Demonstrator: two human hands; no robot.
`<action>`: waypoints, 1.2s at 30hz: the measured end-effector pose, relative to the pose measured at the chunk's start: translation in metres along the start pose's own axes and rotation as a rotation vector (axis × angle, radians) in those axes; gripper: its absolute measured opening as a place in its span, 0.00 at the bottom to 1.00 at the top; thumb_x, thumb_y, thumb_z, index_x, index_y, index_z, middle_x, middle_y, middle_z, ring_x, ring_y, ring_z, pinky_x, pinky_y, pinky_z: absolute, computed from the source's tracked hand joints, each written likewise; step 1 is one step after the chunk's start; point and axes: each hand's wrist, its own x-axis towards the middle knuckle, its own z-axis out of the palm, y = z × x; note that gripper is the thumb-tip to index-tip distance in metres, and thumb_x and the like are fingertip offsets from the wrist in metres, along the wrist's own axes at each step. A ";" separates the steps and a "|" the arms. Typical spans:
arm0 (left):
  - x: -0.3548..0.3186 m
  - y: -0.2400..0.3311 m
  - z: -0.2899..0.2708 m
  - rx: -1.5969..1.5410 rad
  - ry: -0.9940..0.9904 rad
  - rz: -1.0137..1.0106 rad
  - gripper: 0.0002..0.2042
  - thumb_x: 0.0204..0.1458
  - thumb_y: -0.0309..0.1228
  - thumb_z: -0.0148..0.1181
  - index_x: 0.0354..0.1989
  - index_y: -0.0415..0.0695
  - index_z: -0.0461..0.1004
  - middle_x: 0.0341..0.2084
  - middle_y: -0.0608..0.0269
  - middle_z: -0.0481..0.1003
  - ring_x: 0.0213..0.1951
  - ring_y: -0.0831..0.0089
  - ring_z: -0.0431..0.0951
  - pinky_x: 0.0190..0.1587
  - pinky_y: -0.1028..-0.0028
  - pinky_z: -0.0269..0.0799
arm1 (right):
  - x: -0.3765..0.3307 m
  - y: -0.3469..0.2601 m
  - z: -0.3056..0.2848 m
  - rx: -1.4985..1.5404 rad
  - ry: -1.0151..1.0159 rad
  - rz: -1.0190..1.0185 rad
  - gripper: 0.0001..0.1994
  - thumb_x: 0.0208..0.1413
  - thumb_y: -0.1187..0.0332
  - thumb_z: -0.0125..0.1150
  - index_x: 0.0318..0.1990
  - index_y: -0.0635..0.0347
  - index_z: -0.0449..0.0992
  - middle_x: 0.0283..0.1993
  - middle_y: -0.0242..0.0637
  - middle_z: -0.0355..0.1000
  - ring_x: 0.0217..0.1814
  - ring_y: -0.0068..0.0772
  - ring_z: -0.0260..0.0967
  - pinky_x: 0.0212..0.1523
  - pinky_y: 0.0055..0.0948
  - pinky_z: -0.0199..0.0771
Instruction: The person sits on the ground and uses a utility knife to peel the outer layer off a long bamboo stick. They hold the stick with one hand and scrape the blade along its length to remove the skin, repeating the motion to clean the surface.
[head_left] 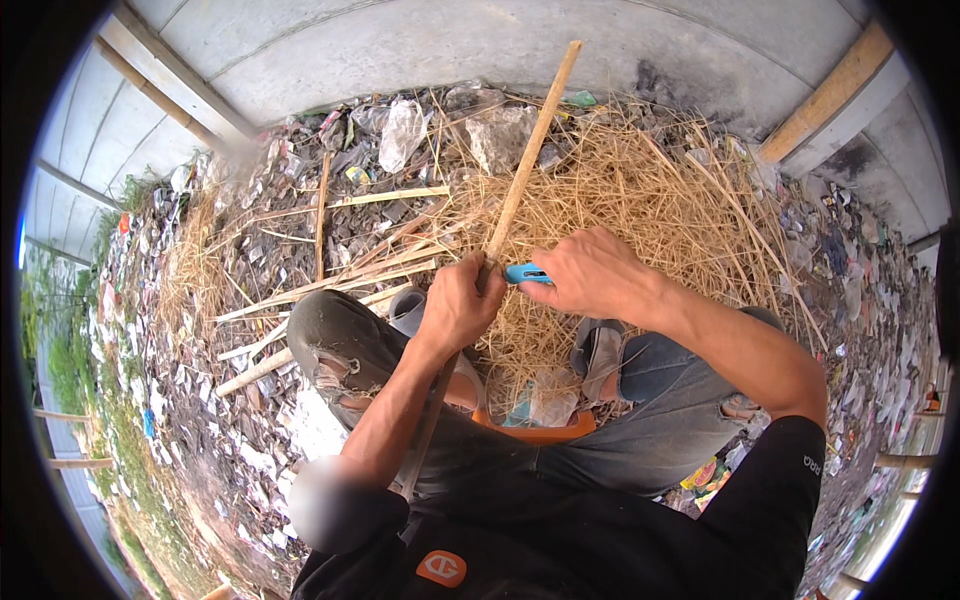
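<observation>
Hands meet at the middle of the head view, and I see both closed around the same work. My left hand has its grip clenched on a long, pale, straight bamboo stick, which runs from that fist up and to the right toward the grey concrete wall, its lower stretch passing down beside the left forearm. My right hand is just beside the left, its grip grasping a small knife with a bright blue handle; the handle's tip pokes out leftward and meets the stick right where the left fist holds it. I cannot see the blade.

Under the hands lies a heap of dry yellow straw-like shavings, spread over the ground between my bent knees in worn grey jeans. Grey slip-on shoes rest at the heap's near edge. An orange plastic seat edge shows between my legs.

To the left of the heap, several split pale bamboo strips lie across the littered ground, near the left knee. Clear plastic bags sit near the base of the wall.
</observation>
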 end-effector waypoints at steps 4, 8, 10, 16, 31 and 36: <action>0.000 -0.009 -0.013 -0.308 -0.110 -0.125 0.15 0.64 0.39 0.60 0.36 0.36 0.77 0.16 0.65 0.70 0.20 0.79 0.67 0.24 0.70 0.62 | -0.004 0.000 -0.004 -0.003 0.032 -0.033 0.23 0.61 0.49 0.59 0.27 0.61 0.80 0.18 0.47 0.75 0.20 0.51 0.75 0.27 0.47 0.76; -0.002 -0.014 -0.013 -0.474 -0.143 -0.119 0.17 0.63 0.42 0.65 0.39 0.37 0.78 0.17 0.75 0.67 0.22 0.86 0.61 0.23 0.76 0.55 | -0.006 0.001 -0.006 0.022 0.038 -0.013 0.24 0.61 0.47 0.59 0.26 0.61 0.80 0.18 0.47 0.74 0.20 0.51 0.75 0.27 0.47 0.76; -0.003 -0.014 -0.010 -0.487 -0.148 -0.102 0.16 0.62 0.40 0.67 0.40 0.37 0.78 0.17 0.75 0.67 0.21 0.87 0.61 0.23 0.76 0.55 | -0.007 0.003 -0.007 0.032 0.040 -0.021 0.25 0.61 0.46 0.58 0.27 0.61 0.80 0.18 0.47 0.74 0.20 0.51 0.75 0.26 0.47 0.76; -0.003 -0.016 -0.009 -0.528 -0.160 -0.079 0.13 0.61 0.37 0.67 0.40 0.37 0.77 0.19 0.76 0.69 0.22 0.87 0.61 0.23 0.78 0.55 | -0.006 0.001 -0.012 0.014 -0.003 -0.047 0.25 0.62 0.44 0.58 0.27 0.60 0.79 0.17 0.46 0.73 0.19 0.51 0.74 0.26 0.48 0.75; 0.002 -0.031 -0.010 -0.526 -0.044 -0.110 0.10 0.63 0.33 0.61 0.36 0.38 0.76 0.19 0.77 0.67 0.22 0.87 0.60 0.24 0.77 0.55 | -0.010 0.000 -0.026 0.028 -0.196 -0.080 0.24 0.61 0.46 0.59 0.27 0.60 0.78 0.17 0.44 0.71 0.22 0.50 0.73 0.30 0.48 0.74; 0.005 -0.030 -0.024 -0.350 0.092 -0.164 0.10 0.62 0.32 0.61 0.37 0.36 0.76 0.18 0.76 0.67 0.21 0.88 0.60 0.23 0.78 0.54 | -0.017 0.006 -0.043 0.046 -0.194 -0.010 0.23 0.58 0.47 0.61 0.24 0.59 0.79 0.17 0.45 0.71 0.21 0.48 0.73 0.28 0.47 0.73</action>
